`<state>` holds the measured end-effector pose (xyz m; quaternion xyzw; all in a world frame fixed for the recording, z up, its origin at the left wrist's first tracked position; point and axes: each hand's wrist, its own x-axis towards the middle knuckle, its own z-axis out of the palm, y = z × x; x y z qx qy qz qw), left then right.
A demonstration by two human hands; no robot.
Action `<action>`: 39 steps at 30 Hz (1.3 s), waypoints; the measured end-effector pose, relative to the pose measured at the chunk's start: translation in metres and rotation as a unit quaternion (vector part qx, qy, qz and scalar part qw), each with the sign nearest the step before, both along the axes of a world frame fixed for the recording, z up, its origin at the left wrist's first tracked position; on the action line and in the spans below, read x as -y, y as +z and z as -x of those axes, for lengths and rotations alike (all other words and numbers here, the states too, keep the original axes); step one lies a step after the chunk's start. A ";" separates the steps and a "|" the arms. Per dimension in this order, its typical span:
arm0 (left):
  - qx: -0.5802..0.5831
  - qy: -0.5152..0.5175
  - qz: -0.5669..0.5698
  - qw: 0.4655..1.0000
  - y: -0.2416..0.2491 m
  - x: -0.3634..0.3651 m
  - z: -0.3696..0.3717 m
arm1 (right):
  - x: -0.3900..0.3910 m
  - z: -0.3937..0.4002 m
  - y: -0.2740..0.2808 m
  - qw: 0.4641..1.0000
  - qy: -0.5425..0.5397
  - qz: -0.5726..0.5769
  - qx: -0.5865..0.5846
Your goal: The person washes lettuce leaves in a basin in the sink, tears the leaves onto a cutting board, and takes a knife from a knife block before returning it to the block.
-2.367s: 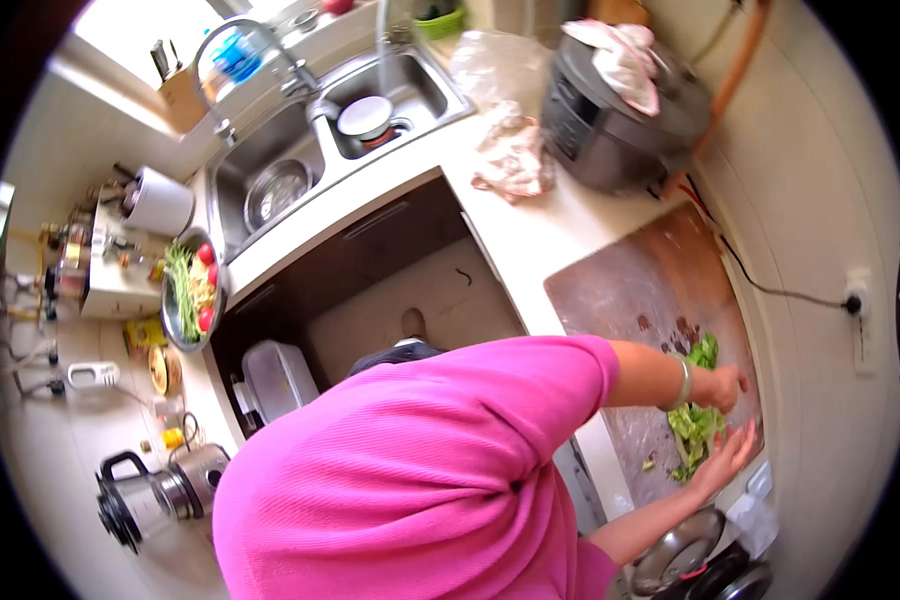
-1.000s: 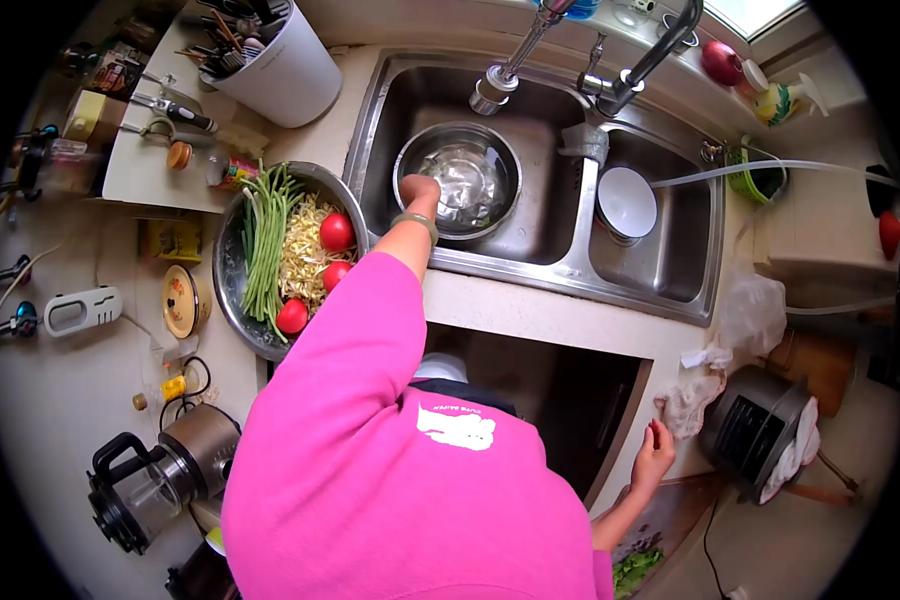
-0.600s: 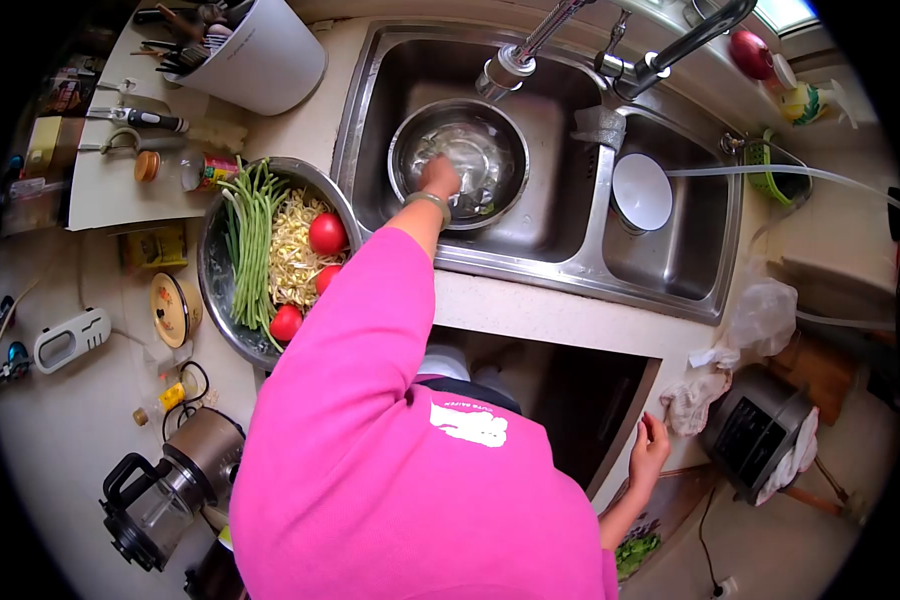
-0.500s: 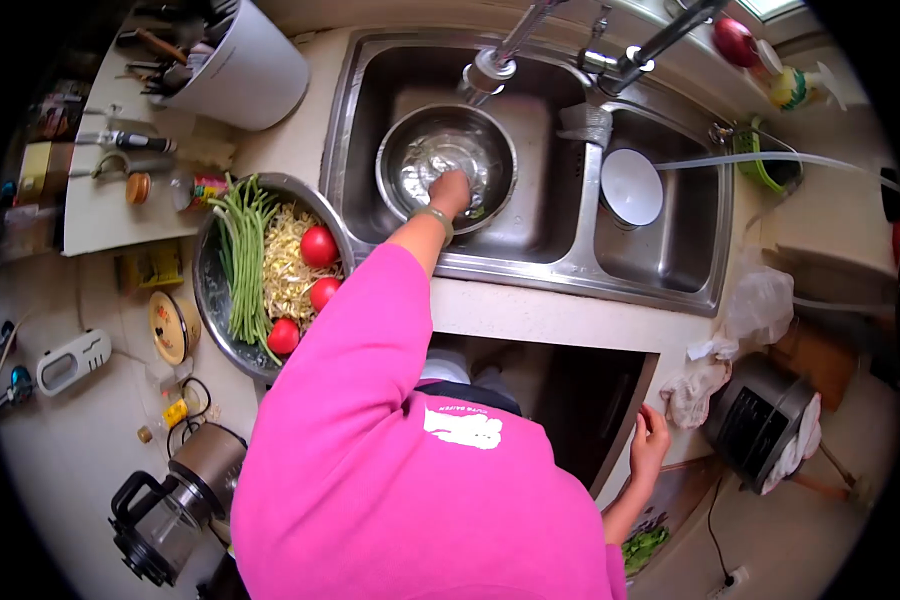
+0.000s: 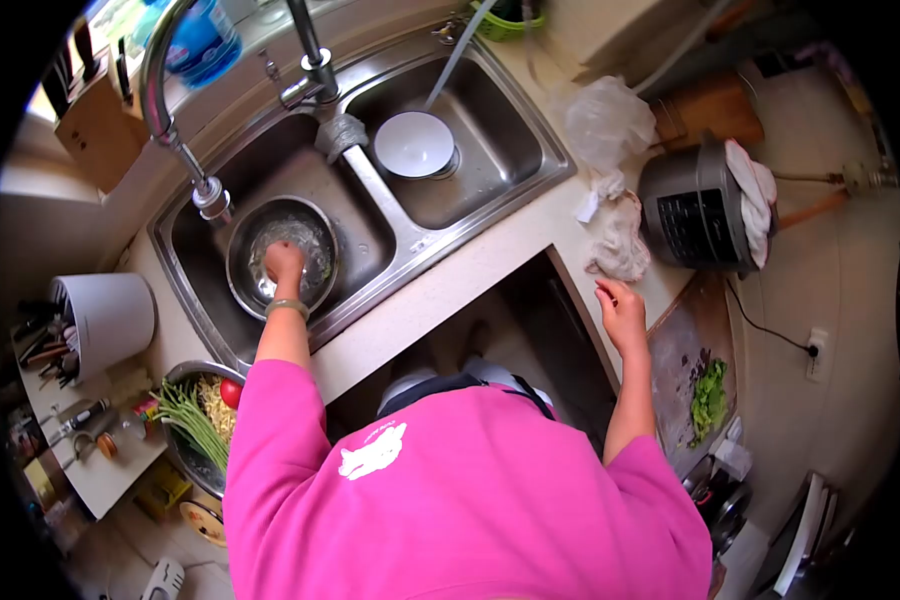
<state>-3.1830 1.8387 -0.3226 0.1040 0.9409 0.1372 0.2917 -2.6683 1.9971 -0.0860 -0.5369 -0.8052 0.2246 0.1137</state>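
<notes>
My left hand (image 5: 284,262) reaches down into a metal bowl (image 5: 318,228) in the left basin of the sink. Its fingers look curled, though their tips are hidden and I cannot make out what they hold. Clear water and a few green bits show in the bowl. A bracelet circles the left wrist. My right hand (image 5: 622,315) hangs by the counter's front edge, fingers loosely bent and apart, with nothing in them. Closest to it is a crumpled pale cloth (image 5: 625,245) on the counter.
The faucet (image 5: 210,198) hangs beside the metal bowl. In the right basin sits a white bowl (image 5: 413,145). Green beans (image 5: 190,422) and a tomato (image 5: 231,393) fill a bowl at left. At right stand a dark cooker (image 5: 682,220) and leafy greens (image 5: 708,400).
My view has swung to the right, so the sink now lies further left. The left hand stays in the metal bowl; the right hand remains empty near the cloth.
</notes>
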 end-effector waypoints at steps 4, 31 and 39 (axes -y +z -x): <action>-0.177 -0.070 -0.172 0.966 -0.027 0.007 -0.004 | -0.020 -0.023 -0.008 0.999 -0.039 -0.014 0.008; -0.020 -0.173 -0.333 0.927 0.100 -0.022 -0.059 | -0.114 -0.053 -0.086 0.924 -0.378 0.055 0.033; -0.010 -0.198 -0.310 0.930 0.098 -0.031 -0.062 | -0.141 0.008 -0.072 0.991 -0.116 -0.070 0.012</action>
